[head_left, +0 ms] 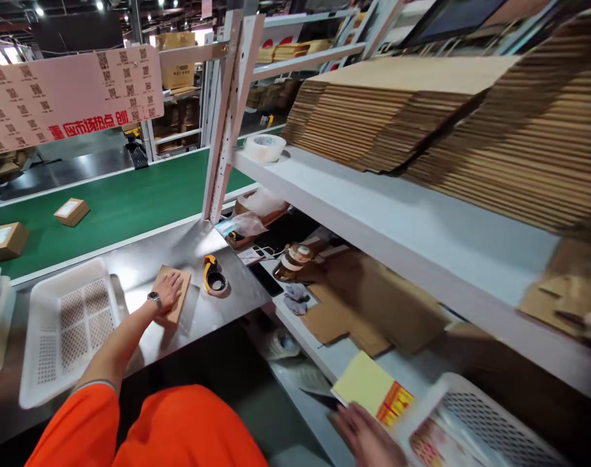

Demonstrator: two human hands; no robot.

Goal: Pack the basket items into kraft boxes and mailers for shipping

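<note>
From the head camera I see my left hand [169,290] lying flat and open, palm down on a small cardboard box [174,293] on the steel tabletop [188,250], near its far edge by the green conveyor [124,194]. A tape dispenser [213,276] sits just beside the box. A white basket [66,324] stands at the table's left end. My right hand [368,436], fingers loosely spread, touches a yellow leaflet [368,386] on the lower shelf, beside another white basket [480,421]; it grips nothing.
</note>
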